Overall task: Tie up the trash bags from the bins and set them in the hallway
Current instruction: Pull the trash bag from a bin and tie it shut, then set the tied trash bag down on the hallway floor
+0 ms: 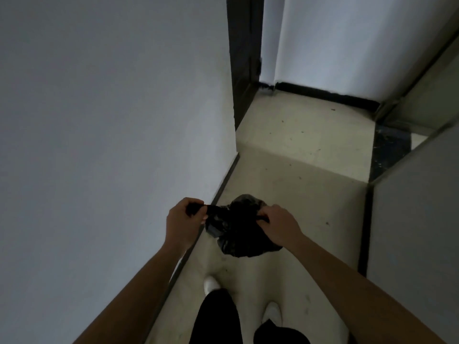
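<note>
A small black trash bag (239, 227) hangs in front of me above the pale floor, bulging at the bottom. My left hand (184, 220) grips one twisted end of the bag's mouth, pulled out to the left. My right hand (278, 223) pinches the other end at the bag's right side. Both ends are stretched apart over the bag's top. Whether a knot sits between them is hidden in the dark plastic.
I stand in a narrow, dim corridor. A white wall (111, 132) runs close on my left, a grey wall (417, 232) on my right. A dark door frame (242, 58) stands ahead on the left. My white shoes (272, 312) are on the beige floor (298, 145).
</note>
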Available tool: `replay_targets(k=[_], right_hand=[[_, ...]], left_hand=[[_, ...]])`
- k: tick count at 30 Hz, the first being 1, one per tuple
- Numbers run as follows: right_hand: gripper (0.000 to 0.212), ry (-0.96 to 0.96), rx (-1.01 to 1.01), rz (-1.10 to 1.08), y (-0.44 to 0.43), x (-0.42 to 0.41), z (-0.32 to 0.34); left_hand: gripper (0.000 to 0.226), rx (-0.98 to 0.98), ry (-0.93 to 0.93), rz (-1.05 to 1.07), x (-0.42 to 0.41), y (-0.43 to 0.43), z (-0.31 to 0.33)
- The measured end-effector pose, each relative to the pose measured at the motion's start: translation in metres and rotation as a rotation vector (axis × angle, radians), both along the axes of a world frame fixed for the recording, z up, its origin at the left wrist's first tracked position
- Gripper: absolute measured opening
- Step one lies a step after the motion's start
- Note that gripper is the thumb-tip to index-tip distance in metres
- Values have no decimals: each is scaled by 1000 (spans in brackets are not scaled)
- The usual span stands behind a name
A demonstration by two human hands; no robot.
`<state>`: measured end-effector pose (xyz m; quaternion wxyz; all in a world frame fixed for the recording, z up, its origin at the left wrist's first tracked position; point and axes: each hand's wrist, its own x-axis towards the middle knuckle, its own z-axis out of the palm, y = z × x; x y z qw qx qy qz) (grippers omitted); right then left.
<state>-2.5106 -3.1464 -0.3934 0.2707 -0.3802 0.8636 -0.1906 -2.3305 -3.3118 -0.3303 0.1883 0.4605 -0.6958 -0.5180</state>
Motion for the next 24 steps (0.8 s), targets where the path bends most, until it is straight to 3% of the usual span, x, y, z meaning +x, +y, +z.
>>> replay_targets(k=[5,12,16,20,24], right_hand=[[21,-28,50,-51,-67,-44,-108],[25,-122,176,-109,-162,-71,-314],[27,-152,197,-173,-199,-73,-404],[36,-271,228,-142,-215,-67,-462],[56,-434,324,-64,-205,-62,-471]], left_hand=[[18,-18,-149,-29,-47,-66,-102],[8,-128,-414,-177,-94,-160,-305],[7,-215,-424,-162,-104,-185,-386],[15,-142,-524,-131,-99,-195,-447],[16,-26,-604,-82,-82,-202,-469]])
